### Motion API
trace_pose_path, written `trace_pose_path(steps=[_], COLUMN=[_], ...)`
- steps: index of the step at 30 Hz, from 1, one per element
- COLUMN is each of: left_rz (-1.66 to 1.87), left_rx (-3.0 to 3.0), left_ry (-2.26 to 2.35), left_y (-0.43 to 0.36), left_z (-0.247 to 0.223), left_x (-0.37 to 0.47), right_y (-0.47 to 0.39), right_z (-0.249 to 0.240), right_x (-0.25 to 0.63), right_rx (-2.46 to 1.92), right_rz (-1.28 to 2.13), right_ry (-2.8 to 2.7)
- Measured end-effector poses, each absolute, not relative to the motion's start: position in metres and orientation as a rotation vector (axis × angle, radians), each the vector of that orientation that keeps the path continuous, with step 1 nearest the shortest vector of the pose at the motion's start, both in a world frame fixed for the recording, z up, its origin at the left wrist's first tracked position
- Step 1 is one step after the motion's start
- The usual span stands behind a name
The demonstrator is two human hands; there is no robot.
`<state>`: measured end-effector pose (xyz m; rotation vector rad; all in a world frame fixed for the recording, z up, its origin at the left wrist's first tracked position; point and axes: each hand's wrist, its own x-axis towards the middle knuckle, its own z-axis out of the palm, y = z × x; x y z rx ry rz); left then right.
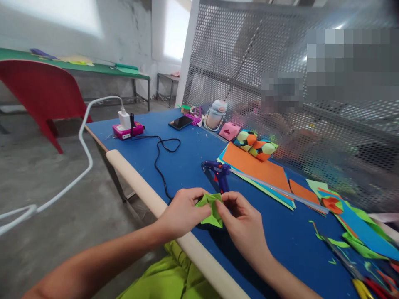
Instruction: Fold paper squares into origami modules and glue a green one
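A small folded piece of green paper (212,211) is held between both hands above the front edge of the blue table (190,153). My left hand (187,211) pinches its left side with thumb and fingers. On the right side, my right hand (240,216) grips the paper the same way. Just beyond the hands lies a dark blue glue gun (220,172) with a long clear glue stick (280,191) reaching to the right. Behind it are stacked orange, blue and green sheets (257,166).
A pink power strip (127,131) with a white charger, a phone (181,122) and a bottle (216,114) stand farther back. Patterned paper balls (255,144) lie near the mesh panel (224,54). Scissors (346,263) and paper strips (368,232) are at right. A red chair (40,91) stands left.
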<state>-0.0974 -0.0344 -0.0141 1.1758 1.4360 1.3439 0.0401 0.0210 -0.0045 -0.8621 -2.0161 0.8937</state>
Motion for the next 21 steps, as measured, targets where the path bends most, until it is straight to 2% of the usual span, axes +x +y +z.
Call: trace_pose_path(steps=[4,10,21], left_rz=[1.375,1.263,1.01], left_rx=[1.103,1.19,0.974], left_ry=[1.32,1.423,1.118], left_y=[-0.035,-0.029,0.017], left_z=[-0.01,0.008,0.021], left_x=[-0.096,-0.098,-0.052], right_y=[0.023,0.025,0.028], right_z=[-0.008,-0.003,0.002], right_x=[0.04,0.046,0.104], right_rx=[-0.85,-0.809,-1.152], right_rz=[0.884,0.823,0.919], right_ry=[-2.006,-2.007,-1.804])
